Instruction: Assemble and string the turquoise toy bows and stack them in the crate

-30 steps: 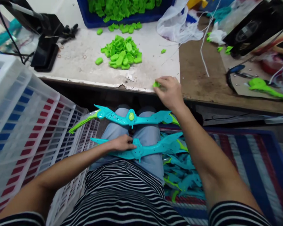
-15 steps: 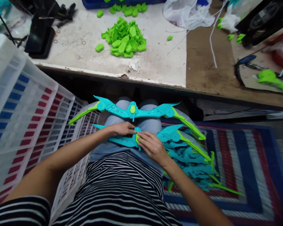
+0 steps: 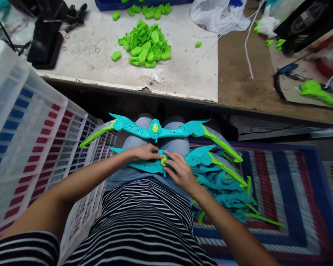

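Two turquoise toy bows with lime-green limbs lie across my lap. On the nearer toy bow [image 3: 147, 167], both hands meet at the middle. My left hand [image 3: 147, 152] is closed on the bow just left of its centre, thumb reaching toward the green piece. My right hand [image 3: 180, 170] has its fingertips pinched round a small lime-green cap [image 3: 163, 160] at the bow's centre; fingers partly hide how it sits. The farther toy bow [image 3: 138, 130] rests over my knees, a green cap [image 3: 155, 128] at its centre, with neither hand on it.
A heap of green caps [image 3: 147, 46] is on the worktable [image 3: 86, 79] ahead. White plastic crates [image 3: 41, 122] stand close on my left. More turquoise bows [image 3: 224, 188] are piled at my right, over a striped mat [image 3: 288, 199]. A plastic bag [image 3: 219, 16] lies at the back.
My right hand's fingers have shifted slightly and spread more around the green cap. The left hand stays nearly in place at the bow's centre. The view has moved slightly.
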`<action>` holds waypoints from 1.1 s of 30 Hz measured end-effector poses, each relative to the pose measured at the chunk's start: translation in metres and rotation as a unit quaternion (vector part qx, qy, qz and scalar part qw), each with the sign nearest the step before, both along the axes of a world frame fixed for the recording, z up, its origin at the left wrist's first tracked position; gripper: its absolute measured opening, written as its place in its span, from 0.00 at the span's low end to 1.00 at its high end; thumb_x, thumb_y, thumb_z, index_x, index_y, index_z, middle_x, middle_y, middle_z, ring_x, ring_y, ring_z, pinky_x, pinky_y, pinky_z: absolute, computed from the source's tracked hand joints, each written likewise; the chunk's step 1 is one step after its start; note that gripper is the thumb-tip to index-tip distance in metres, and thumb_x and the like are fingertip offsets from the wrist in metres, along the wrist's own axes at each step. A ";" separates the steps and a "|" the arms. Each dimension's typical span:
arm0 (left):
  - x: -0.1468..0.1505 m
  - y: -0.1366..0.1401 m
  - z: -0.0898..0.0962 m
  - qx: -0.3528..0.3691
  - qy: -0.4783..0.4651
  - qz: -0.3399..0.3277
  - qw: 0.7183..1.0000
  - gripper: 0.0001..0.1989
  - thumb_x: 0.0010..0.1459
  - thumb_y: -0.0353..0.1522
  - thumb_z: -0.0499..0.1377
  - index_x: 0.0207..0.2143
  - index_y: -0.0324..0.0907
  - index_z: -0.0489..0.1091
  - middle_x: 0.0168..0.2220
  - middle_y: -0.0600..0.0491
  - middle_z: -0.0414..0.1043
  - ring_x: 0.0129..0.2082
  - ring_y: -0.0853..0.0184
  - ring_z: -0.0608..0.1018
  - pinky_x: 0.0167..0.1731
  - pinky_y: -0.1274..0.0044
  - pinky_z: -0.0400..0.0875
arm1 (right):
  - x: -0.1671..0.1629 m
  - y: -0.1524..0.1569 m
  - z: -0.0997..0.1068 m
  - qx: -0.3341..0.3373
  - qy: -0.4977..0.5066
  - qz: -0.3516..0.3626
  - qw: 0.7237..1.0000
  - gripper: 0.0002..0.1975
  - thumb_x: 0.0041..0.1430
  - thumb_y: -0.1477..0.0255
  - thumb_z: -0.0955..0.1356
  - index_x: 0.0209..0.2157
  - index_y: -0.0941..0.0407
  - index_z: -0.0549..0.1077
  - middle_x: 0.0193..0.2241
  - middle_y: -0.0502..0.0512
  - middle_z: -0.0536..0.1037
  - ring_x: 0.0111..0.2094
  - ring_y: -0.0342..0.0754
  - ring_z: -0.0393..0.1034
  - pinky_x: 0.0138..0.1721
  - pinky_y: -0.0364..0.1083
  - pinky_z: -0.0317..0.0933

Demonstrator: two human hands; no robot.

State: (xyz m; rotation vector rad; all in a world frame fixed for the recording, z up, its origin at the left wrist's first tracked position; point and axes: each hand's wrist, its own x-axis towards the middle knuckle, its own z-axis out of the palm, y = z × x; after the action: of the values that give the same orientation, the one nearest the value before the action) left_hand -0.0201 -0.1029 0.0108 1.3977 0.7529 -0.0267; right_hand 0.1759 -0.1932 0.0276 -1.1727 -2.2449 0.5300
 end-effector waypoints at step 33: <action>0.015 -0.013 0.008 0.138 0.141 0.031 0.980 0.19 0.53 0.43 0.60 0.41 0.37 0.71 0.28 0.54 0.70 0.29 0.66 0.72 0.28 0.78 0.64 | 0.001 0.041 0.007 -0.251 -0.199 -0.026 0.947 0.28 0.49 0.64 0.72 0.54 0.52 0.69 0.39 0.57 0.79 0.39 0.58 0.73 0.40 0.56 0.64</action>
State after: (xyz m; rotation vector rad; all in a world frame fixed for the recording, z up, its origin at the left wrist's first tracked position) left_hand -0.0050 -0.1159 0.0189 1.6543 1.0678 -0.0746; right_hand 0.1765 -0.1521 0.0347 -1.7171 -2.4794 0.9563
